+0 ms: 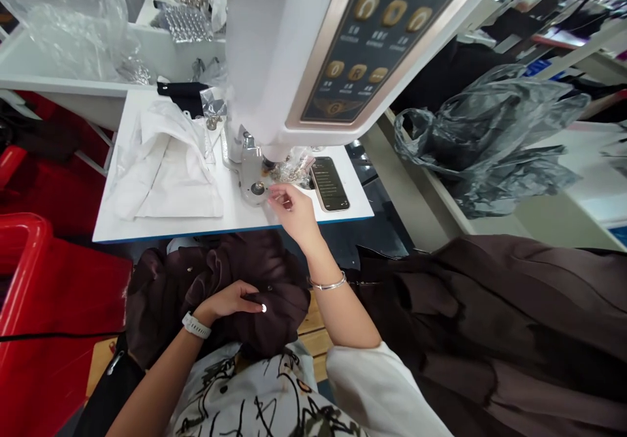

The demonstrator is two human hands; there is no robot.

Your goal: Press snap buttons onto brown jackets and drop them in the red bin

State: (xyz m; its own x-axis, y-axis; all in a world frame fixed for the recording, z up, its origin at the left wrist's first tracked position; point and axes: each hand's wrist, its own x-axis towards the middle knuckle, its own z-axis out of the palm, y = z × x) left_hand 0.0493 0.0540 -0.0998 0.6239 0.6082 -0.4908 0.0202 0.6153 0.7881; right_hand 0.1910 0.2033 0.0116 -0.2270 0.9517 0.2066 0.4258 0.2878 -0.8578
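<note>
White tabletop (pixel 240 216), 10 o'clock, beneath a machine (pixel 259 64). Dark cloth (pixel 274 280), 8 o'clock, on the lap: probably soft, light, rather slippery; best taken by a doubled fold. Left hand (pixel 230 301), 8 o'clock: half-curled over cloth, grip uncertain. Right hand (pixel 294 215), near centre: fingertips nearly together beside the machine's lower arm (pixel 251 168); contents, cannot tell

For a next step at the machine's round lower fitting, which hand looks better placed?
Right, most likely. The right hand has its fingertips right beside the round lower fitting, over the white tabletop. The left hand is on the dark brown garment, nearer the person's lap.
</note>
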